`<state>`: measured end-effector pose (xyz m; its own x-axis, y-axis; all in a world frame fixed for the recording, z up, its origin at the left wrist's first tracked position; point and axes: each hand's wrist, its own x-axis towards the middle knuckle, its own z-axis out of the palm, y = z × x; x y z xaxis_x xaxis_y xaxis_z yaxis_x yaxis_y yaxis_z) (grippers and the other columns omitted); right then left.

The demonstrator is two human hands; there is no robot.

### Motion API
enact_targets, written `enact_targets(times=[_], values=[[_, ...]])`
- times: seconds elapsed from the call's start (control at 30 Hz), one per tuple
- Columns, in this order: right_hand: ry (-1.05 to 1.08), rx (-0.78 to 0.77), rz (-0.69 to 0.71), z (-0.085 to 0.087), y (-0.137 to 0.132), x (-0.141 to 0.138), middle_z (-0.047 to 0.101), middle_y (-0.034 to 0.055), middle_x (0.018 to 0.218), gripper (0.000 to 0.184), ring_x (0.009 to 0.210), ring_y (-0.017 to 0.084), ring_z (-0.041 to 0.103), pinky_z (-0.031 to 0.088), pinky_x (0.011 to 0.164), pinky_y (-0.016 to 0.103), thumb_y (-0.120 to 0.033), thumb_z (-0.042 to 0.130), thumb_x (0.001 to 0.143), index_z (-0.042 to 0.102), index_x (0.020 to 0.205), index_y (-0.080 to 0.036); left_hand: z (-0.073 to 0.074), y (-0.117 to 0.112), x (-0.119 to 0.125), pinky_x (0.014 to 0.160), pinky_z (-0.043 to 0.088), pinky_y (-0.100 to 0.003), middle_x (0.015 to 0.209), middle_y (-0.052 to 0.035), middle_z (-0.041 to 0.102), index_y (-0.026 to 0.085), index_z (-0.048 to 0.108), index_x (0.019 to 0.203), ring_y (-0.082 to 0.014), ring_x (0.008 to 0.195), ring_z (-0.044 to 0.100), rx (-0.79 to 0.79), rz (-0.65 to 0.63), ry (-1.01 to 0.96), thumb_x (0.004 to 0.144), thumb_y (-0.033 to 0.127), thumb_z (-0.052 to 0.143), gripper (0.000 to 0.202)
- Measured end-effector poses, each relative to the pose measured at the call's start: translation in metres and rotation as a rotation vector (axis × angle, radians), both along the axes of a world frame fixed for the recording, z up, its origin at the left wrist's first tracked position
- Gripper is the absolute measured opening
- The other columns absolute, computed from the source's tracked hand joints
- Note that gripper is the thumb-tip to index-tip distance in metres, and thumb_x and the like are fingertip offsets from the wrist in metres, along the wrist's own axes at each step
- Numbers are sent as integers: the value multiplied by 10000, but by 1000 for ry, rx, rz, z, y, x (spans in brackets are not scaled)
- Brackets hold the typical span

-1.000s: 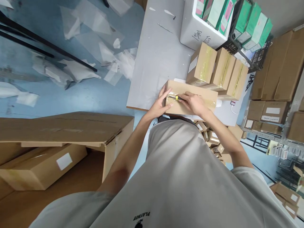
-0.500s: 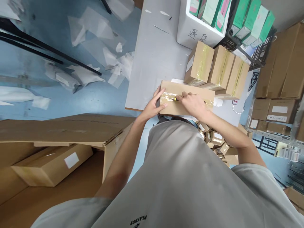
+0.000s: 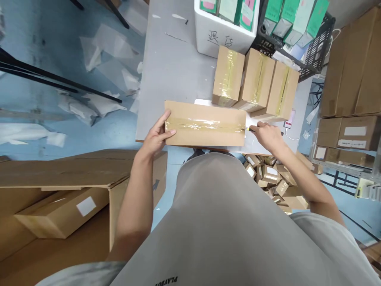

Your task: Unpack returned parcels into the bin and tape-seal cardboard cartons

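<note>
Position of work: the long carton lies flat on the table, along the edge nearest the person, with its taped face up.

Left hand: the left hand grips the carton at its left end, thumb on the upper face and forefinger at the far corner. This hold is unchanged from half a second ago.

Right hand: the right hand is closed around a cutter with a yellow front section. It has moved from above the middle of the carton to beyond the right end. The cutter tip is now at the right end of the tape strip — contact with the edge cannot be confirmed.

Effect of the change: the full upper face is uncovered. A thin line shows along the tape, which suggests that the blade has travelled its length. Whether the tape is fully parted cannot be told; the flaps lie flat and closed.

Adjacent items: three taped cartons stand behind the work — just beyond its right half — in front of a white bin.
</note>
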<state>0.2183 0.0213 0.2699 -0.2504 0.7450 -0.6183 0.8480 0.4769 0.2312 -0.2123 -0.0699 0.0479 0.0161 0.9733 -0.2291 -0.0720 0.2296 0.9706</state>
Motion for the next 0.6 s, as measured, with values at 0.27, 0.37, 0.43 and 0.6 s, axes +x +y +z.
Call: enact_targets(times=[0.27, 0.37, 0.43, 0.6], values=[[277, 18, -34, -30, -1, 41, 796, 119, 1226, 383, 1078, 296, 725, 396, 716, 336, -381, 507, 1204, 784, 1461, -322, 28, 1, 7, 1425, 316, -715, 1822, -58, 504, 336, 588, 1671, -437, 1723, 400, -213, 148, -32, 638, 631, 1086, 1184], [451, -22, -45, -46, 10, 63, 808, 109, 1209, 374, 1068, 297, 733, 406, 719, 332, -380, 539, 1185, 810, 1435, -322, 32, -2, 12, 1428, 291, -733, 1817, -48, 513, 342, 591, 1664, -440, 1718, 405, -234, 200, -30, 619, 620, 1098, 1194], [626, -77, -69, -62, 18, 77, 818, 101, 1199, 363, 1064, 293, 741, 435, 749, 331, -387, 570, 1165, 835, 1402, -313, 32, -4, 14, 1429, 285, -739, 1811, -48, 524, 337, 592, 1661, -441, 1713, 413, -224, 226, -24, 637, 621, 1089, 1173], [1097, -241, -295, -111, 23, 98, 823, 88, 1065, 423, 946, 255, 739, 518, 849, 340, -569, 679, 1076, 905, 1203, -235, 27, -9, 19, 1414, 359, -687, 1815, -70, 519, 349, 619, 1645, -433, 1705, 441, -149, 241, 25, 742, 616, 1025, 1026]])
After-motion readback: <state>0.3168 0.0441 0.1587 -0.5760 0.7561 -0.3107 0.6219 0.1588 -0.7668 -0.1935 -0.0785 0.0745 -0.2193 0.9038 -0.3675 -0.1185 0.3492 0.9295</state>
